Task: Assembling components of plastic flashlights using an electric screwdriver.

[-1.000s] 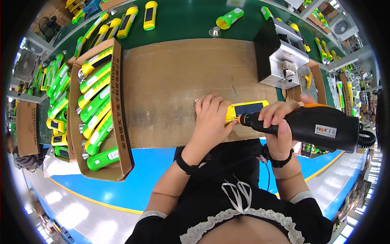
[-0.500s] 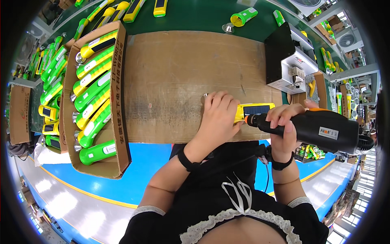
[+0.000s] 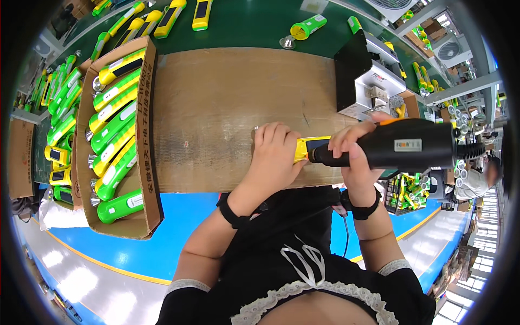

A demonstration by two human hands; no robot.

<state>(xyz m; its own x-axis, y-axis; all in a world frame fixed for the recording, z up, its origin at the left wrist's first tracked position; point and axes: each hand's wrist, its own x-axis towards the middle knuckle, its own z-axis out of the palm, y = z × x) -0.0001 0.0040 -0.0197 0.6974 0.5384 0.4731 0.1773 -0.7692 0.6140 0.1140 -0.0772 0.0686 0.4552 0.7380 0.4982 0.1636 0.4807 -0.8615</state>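
Near the front edge of the cardboard sheet, a yellow flashlight (image 3: 301,150) with a dark solar panel lies on its side. My left hand (image 3: 273,157) is wrapped over one end of it, where a bit of shiny metal peeks out. In my right hand (image 3: 355,149) is a black electric screwdriver (image 3: 422,145), held almost level. Its orange-ringed tip meets the flashlight's near side, close to my left fingers. The screw or hole under the tip is too small to make out. The screwdriver and right hand cover the flashlight's right part.
An open carton (image 3: 147,179) of green and yellow flashlights stands at left. A black-and-white machine (image 3: 360,81) stands at the back right. Beyond the cardboard sheet (image 3: 233,92), an opened green flashlight (image 3: 310,27) lies by its loose reflector (image 3: 287,43). A person (image 3: 474,181) is far right.
The whole view has shifted, moving the scene leftward. The screwdriver's back end has swung up and away from me, and it hides more of the flashlight. Both hands keep their holds.
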